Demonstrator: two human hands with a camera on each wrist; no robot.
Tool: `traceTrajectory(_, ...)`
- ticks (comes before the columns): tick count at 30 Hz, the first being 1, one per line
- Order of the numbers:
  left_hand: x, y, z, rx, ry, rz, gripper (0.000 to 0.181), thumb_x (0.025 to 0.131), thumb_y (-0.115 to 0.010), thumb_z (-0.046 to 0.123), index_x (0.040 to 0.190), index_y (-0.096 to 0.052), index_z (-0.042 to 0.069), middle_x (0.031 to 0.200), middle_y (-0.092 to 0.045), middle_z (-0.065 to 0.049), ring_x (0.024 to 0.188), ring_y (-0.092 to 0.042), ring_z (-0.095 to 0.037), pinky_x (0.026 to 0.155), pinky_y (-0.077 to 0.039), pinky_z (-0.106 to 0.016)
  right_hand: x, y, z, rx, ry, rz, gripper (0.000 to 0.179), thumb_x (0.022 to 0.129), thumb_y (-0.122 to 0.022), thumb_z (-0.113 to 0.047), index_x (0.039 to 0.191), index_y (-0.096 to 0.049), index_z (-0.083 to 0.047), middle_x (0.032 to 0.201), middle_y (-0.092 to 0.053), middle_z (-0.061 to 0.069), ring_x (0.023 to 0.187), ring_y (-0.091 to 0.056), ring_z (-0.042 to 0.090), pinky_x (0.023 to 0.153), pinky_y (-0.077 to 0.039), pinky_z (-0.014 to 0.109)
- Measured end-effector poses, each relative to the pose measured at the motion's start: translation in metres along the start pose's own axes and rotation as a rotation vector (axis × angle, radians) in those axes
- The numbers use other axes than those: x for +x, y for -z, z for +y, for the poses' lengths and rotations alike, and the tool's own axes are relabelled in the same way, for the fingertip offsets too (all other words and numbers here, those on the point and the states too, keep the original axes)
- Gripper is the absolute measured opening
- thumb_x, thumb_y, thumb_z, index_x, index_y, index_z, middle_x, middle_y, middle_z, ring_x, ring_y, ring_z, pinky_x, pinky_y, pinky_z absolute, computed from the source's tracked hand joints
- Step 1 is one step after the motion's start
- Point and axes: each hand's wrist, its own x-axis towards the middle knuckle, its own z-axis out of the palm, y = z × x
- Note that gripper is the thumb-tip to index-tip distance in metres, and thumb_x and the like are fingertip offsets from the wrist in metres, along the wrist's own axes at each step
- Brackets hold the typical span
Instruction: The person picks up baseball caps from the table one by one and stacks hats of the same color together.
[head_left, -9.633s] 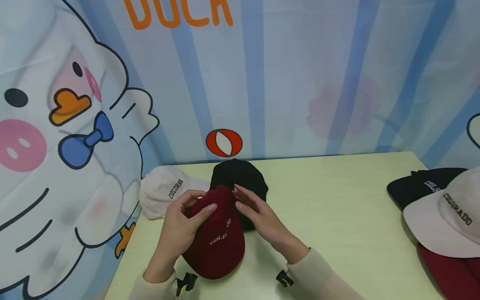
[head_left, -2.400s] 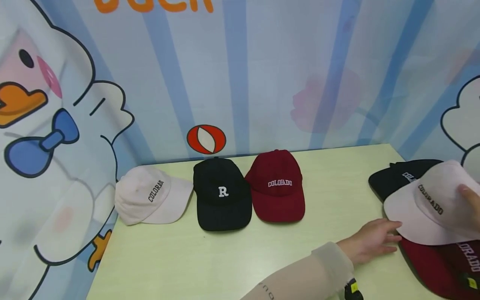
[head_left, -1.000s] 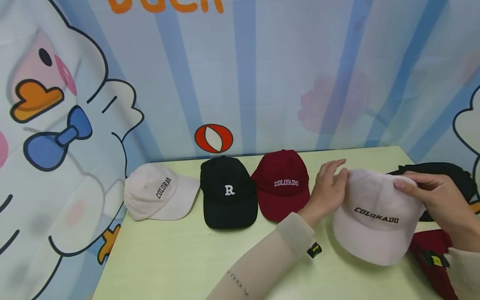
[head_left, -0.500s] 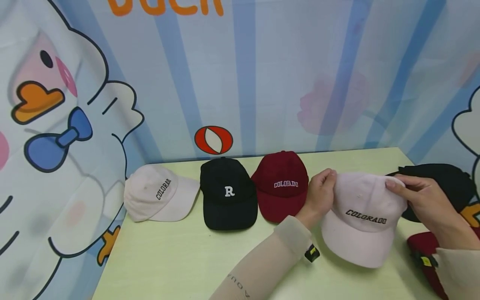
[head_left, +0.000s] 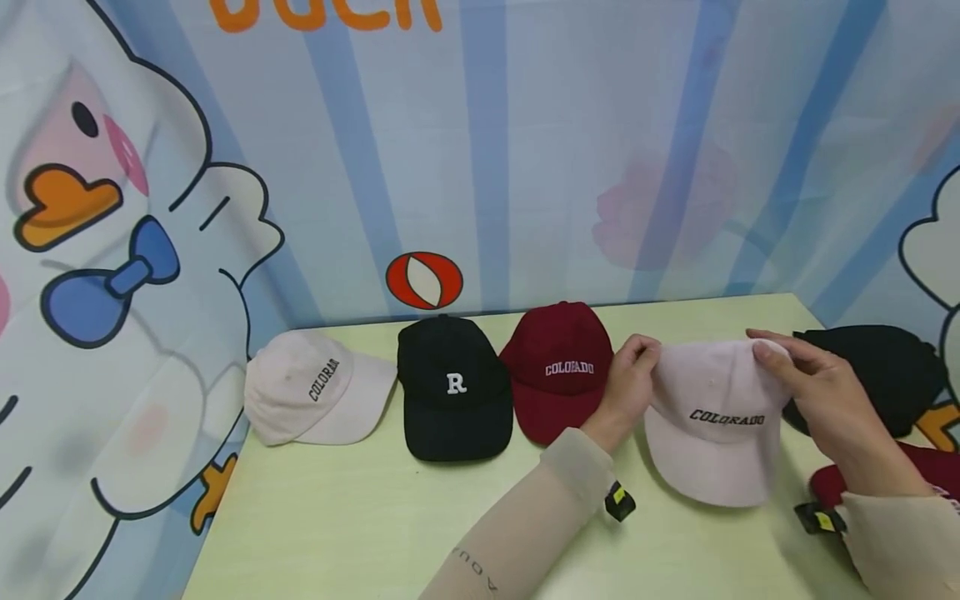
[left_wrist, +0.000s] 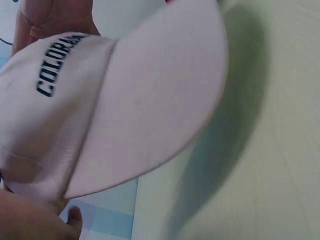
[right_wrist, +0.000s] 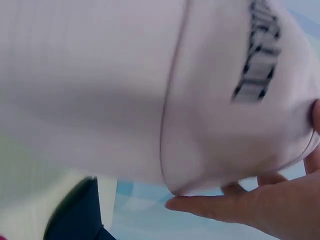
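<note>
A pale pinkish-white baseball cap [head_left: 712, 433] with COLORADO lettering is held up between both hands in the head view, its brim toward me. My left hand [head_left: 626, 383] pinches the cap's left side. On the other side my right hand [head_left: 825, 392] grips the crown, thumb in front. In the left wrist view the cap's brim [left_wrist: 155, 95] hangs above the table, its shadow beside it. The right wrist view shows the cap [right_wrist: 215, 110] close up, slightly blurred, with the right fingers along its edge.
To the left, a white cap [head_left: 300, 387], a black cap [head_left: 457, 417] with an R and a dark red cap [head_left: 558, 375] lie in a row on the table [head_left: 337, 533]. Another black cap [head_left: 877, 375] and a red cap [head_left: 930, 467] lie at the right. A printed backdrop [head_left: 555, 167] stands behind.
The red cap was set down right of the black one. The pale cap was lifted off the right-hand pile by both hands and carried left, lately also slightly away from me.
</note>
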Motion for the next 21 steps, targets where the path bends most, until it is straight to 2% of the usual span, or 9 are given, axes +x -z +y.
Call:
traceTrajectory(1,0.000,0.001,-0.001,0.002,0.006,0.005,0.025,0.108,-0.048,0.015,0.109,-0.061,-0.007,0.103,-0.059,-0.001,0.097,-0.050,-0.003,0.089,-0.041,-0.020,0.001,-0.002,-0.001,0.019,-0.003,-0.013,0.056,0.106,-0.051,-0.048,0.158,-0.044,-0.027,0.163,-0.036,-0.011,0.150,-0.033,0.008,0.130,-0.020,0.049)
traceTrajectory(3,0.000,0.002,-0.001,0.023,0.025,0.014,0.025,0.109,-0.048,0.018,0.115,-0.063,0.000,0.112,-0.060,0.000,0.106,-0.054,-0.004,0.096,-0.043,-0.022,0.004,-0.006,0.000,0.045,0.003,-0.024,0.058,0.107,-0.048,-0.049,0.160,-0.041,-0.028,0.169,-0.028,-0.009,0.156,-0.024,0.012,0.131,-0.015,0.047)
traceTrajectory(4,0.000,0.003,-0.002,0.038,0.037,0.018,0.025,0.109,-0.048,0.020,0.120,-0.064,0.004,0.119,-0.060,0.001,0.112,-0.055,-0.006,0.099,-0.044,-0.025,0.006,-0.007,0.001,0.059,0.008,-0.030,0.058,0.107,-0.048,-0.049,0.160,-0.040,-0.028,0.170,-0.026,-0.007,0.156,-0.022,0.012,0.131,-0.016,0.040)
traceTrajectory(6,-0.002,0.005,-0.003,0.068,0.065,0.025,0.029,0.109,-0.048,0.024,0.131,-0.063,0.012,0.133,-0.055,0.002,0.127,-0.055,-0.011,0.109,-0.044,-0.030,0.011,-0.009,0.003,0.067,0.006,-0.040,0.058,0.107,-0.048,-0.049,0.160,-0.040,-0.028,0.170,-0.025,-0.005,0.152,-0.028,0.009,0.121,-0.029,0.020)
traceTrajectory(9,-0.005,0.007,-0.005,0.126,0.102,0.033,0.038,0.109,-0.047,0.029,0.146,-0.054,0.023,0.152,-0.041,0.006,0.146,-0.044,-0.018,0.119,-0.039,-0.037,0.019,-0.011,0.007,0.058,0.016,-0.060,0.057,0.107,-0.048,-0.049,0.160,-0.040,-0.028,0.170,-0.024,-0.001,0.144,-0.035,0.005,0.098,-0.040,0.009)
traceTrajectory(11,-0.007,0.008,-0.005,0.162,0.114,0.030,0.046,0.109,-0.046,0.030,0.155,-0.044,0.023,0.162,-0.032,0.006,0.152,-0.036,-0.020,0.124,-0.034,-0.040,0.024,-0.011,0.010,0.057,0.020,-0.071,0.058,0.107,-0.047,-0.048,0.160,-0.040,-0.027,0.171,-0.022,0.001,0.145,-0.035,0.006,0.096,-0.041,0.009)
traceTrajectory(16,-0.015,0.008,-0.005,0.280,0.171,0.012,0.061,0.109,-0.044,0.036,0.165,-0.026,0.019,0.172,-0.016,0.003,0.159,-0.021,-0.021,0.130,-0.022,-0.043,0.041,-0.012,0.012,0.003,0.008,-0.072,0.062,0.107,-0.045,-0.053,0.161,-0.037,-0.025,0.172,-0.022,0.002,0.157,-0.025,0.019,0.107,-0.040,0.014)
traceTrajectory(18,-0.019,0.008,-0.006,0.324,0.201,0.010,0.064,0.109,-0.043,0.037,0.166,-0.022,0.017,0.174,-0.011,0.001,0.161,-0.016,-0.020,0.130,-0.019,-0.042,0.047,-0.014,0.012,-0.015,0.000,-0.069,0.062,0.106,-0.045,-0.055,0.160,-0.040,-0.025,0.169,-0.027,0.005,0.155,-0.030,0.020,0.106,-0.042,0.018)
traceTrajectory(21,-0.025,0.006,-0.008,0.374,0.235,0.006,0.067,0.109,-0.045,0.036,0.167,-0.019,0.015,0.176,-0.006,0.000,0.162,-0.011,-0.018,0.131,-0.017,-0.039,0.057,-0.017,0.012,-0.014,-0.010,-0.067,0.061,0.104,-0.046,-0.058,0.155,-0.045,-0.024,0.162,-0.033,0.009,0.140,-0.043,0.012,0.099,-0.045,0.019)
